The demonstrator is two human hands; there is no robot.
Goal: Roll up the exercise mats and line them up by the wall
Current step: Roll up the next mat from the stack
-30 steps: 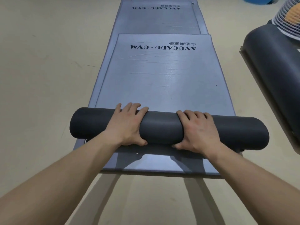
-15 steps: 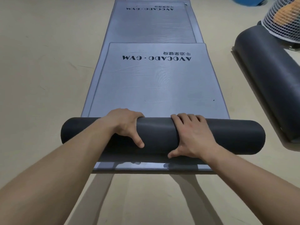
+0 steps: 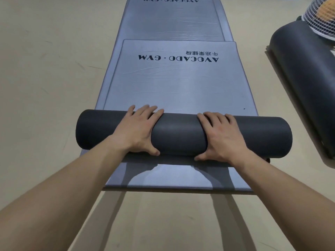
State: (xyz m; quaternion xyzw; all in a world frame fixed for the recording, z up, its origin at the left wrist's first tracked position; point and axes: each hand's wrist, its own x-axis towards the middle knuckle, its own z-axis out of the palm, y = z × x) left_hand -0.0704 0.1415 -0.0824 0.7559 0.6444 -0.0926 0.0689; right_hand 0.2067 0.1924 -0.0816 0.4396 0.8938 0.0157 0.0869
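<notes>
On a beige floor point(image 3: 45, 87) lies a long grey mat point(image 3: 177, 84), its near part wound into a dark roll point(image 3: 179, 134) across the middle. Another rolled mat point(image 3: 304, 84) lies at right. The left hand point(image 3: 137, 131) and right hand point(image 3: 223, 136) each close their grip on the roll, fingers curled over, thumbs on its near side.

"AVOCADO - GYM" on grey mat point(image 3: 174, 84)

At least three mats point(image 3: 181, 134), two hands point(image 3: 137, 131)
</notes>
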